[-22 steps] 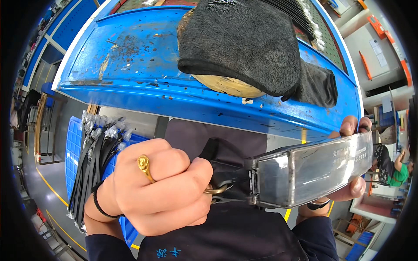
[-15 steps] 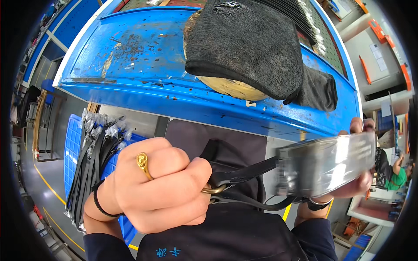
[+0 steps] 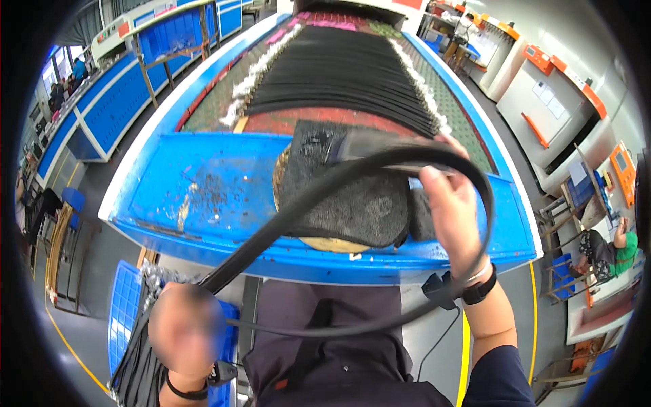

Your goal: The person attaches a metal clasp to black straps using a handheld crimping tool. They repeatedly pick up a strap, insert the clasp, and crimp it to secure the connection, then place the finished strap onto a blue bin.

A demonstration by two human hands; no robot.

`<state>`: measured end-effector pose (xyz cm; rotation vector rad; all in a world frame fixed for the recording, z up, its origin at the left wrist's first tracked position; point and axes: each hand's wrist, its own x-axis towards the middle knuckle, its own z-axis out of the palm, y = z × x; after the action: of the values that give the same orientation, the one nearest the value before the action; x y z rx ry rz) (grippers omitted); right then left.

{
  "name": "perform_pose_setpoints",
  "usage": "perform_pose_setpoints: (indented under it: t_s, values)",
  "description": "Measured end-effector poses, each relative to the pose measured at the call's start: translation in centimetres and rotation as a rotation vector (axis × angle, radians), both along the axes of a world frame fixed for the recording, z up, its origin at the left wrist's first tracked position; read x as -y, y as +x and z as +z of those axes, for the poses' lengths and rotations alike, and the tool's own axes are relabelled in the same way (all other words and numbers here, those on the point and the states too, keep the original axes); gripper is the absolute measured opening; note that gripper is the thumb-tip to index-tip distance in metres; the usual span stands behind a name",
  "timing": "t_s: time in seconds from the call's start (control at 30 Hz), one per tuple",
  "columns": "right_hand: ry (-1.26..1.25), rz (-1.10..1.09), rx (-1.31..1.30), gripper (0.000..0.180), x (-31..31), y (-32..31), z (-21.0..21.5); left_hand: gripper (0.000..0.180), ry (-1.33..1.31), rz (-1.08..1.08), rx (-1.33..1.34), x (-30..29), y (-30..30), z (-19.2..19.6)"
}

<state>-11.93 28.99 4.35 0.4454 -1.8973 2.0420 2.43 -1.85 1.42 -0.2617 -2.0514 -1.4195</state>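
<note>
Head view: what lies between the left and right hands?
In the head view, a flat black strap loops between left hand and right hand, crossing in front of a black fuzzy cloth.

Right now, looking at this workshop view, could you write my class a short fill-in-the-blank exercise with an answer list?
1. The left grip is near a gridded plastic crate coloured ____.
2. The dark, fuzzy cloth lies nearer the right grip than the ____ one.
3. The long, flat strap looping across the view is ____ in colour.
Missing words: blue; left; black.
</note>
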Motion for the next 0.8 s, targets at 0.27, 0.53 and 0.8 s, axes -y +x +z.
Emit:
perform_pose_setpoints:
  t_s: [0.27,0.53,0.8]
  values:
    - [0.681,-0.289,-0.093,0.059,-3.4,0.6,-2.4,0.032,0.15,-0.198,0.041,-1.4,-0.2,0.0]
    - [1.461,-0.66,-0.172,0.023,-5.7,8.5,-2.9,0.024,-0.37,-0.264,-0.33,-6.1,-3.3,2.1]
    - [0.793,-0.755,-0.606,0.039,-5.2,15.3,-2.7,0.026,-0.567,-0.317,-0.438,-9.1,-4.4,1.5]
